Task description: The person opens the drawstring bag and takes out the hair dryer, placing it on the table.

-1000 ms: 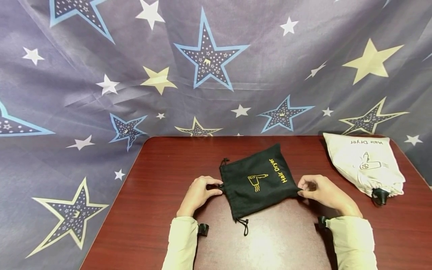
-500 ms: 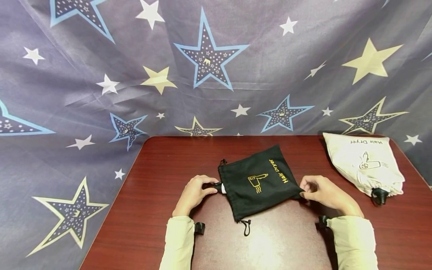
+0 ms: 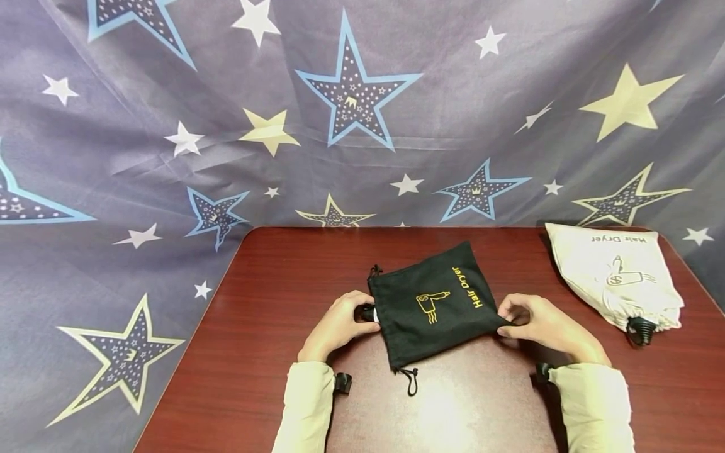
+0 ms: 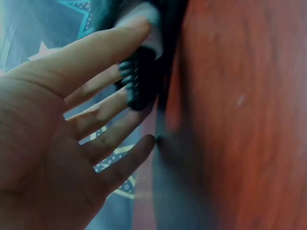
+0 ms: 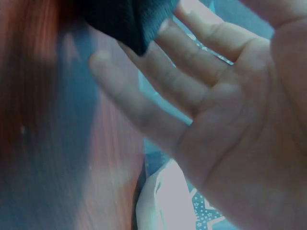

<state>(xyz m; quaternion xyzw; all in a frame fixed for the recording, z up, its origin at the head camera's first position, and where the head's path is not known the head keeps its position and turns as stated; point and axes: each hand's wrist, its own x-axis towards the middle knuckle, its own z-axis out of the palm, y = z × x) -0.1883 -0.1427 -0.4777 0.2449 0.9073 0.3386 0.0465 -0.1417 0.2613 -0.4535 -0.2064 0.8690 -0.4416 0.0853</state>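
A black drawstring bag (image 3: 430,308) printed "Hair Dryer" in yellow lies on the table. From its mouth, on the left, pokes the white end of a hair dryer (image 4: 144,28) with a black ribbed cord sleeve (image 4: 139,79); the rest is hidden inside the bag. My left hand (image 3: 340,324) grips that white end, thumb on the near side and fingers behind it. At the opposite end, my right hand (image 3: 535,324) pinches the bag's lower corner between thumb and fingers. In the right wrist view the corner (image 5: 139,28) shows near the fingertips.
A white "Hair Dryer" bag (image 3: 617,270) lies at the table's back right, a black ribbed piece (image 3: 641,328) sticking from its gathered mouth. A star-printed cloth (image 3: 362,170) hangs behind the reddish-brown table (image 3: 283,270). Drawstring loops (image 3: 410,380) stick out by the black bag's mouth.
My left hand first drew leftward, exposing the white end, then came back right and now holds it nearer the bag's mouth. The right hand stays at the corner; the bag barely moved.
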